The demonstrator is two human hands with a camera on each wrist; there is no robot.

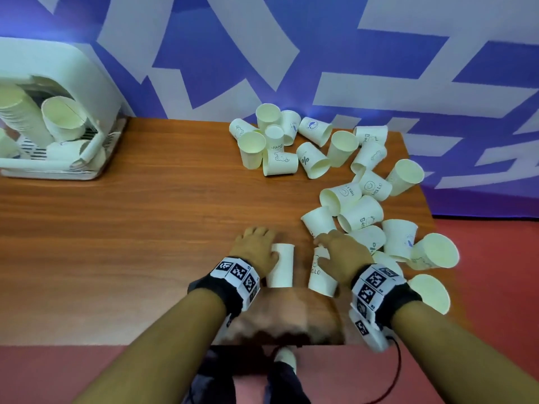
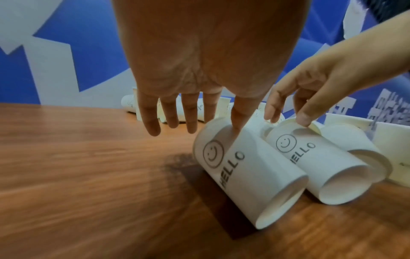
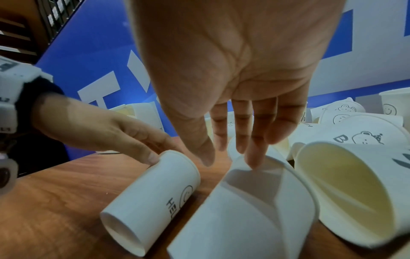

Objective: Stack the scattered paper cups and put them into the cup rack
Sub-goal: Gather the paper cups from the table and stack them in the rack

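Observation:
Two white "HELLO" paper cups lie side by side on their sides near the table's front edge, mouths pointing away from me. My left hand [image 1: 256, 246] [image 2: 190, 108] hovers over the left cup [image 1: 281, 269] [image 2: 250, 175] [image 3: 150, 196] with straight fingers, and only the thumb touches its far rim. My right hand [image 1: 341, 252] [image 3: 239, 122] [image 2: 321, 84] reaches over the right cup [image 1: 320, 275] [image 2: 328, 166] [image 3: 244, 219], fingertips resting on its far rim. The white cup rack [image 1: 96, 83] stands at the table's far left with stacked cups in it.
Several loose cups lie in a heap [image 1: 280, 144] at the back centre and in another [image 1: 364, 205] along the right side. One cup [image 1: 428, 293] hangs over the right table edge. Bare wooden tabletop [image 1: 145, 228] stretches between my hands and the rack.

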